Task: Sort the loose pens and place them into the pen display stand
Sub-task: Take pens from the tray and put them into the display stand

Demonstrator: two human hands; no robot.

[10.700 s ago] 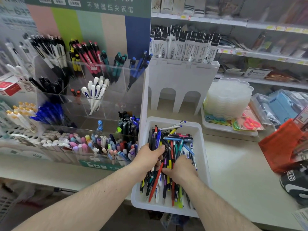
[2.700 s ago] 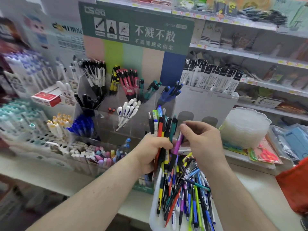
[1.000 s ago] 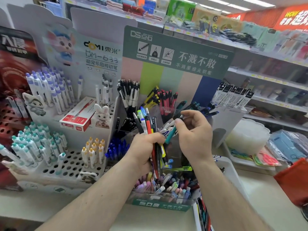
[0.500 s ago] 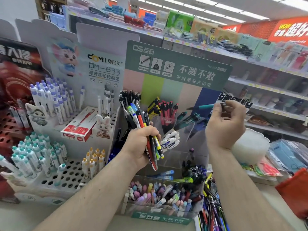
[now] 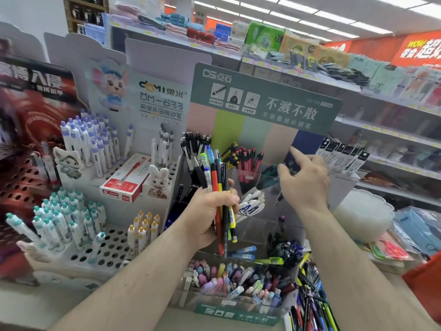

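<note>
The pens (image 5: 216,187) I am sorting are a mixed bunch, and my left hand (image 5: 207,216) is clenched around their middles. I hold them upright with the tops fanned out, I think so I can see each colour and pick the next one easily. The bunch sits just left of my right hand (image 5: 303,180) and a bit lower.

My right hand is reaching into the pen display stand (image 5: 257,187), up by the clear cups near the back. Its fingers are spread and loose. I see no pen gripped in them, though that spot is a little blurry. Teal pens (image 5: 269,174) lie right by my thumb, and red pens (image 5: 248,163) stand in the cup to the left of that hand.

Each cup holds one colour, so I guess every loose pen must go with its own kind. More loose pens (image 5: 310,304) lie piled low down, below my right arm, waiting their turn.
</note>
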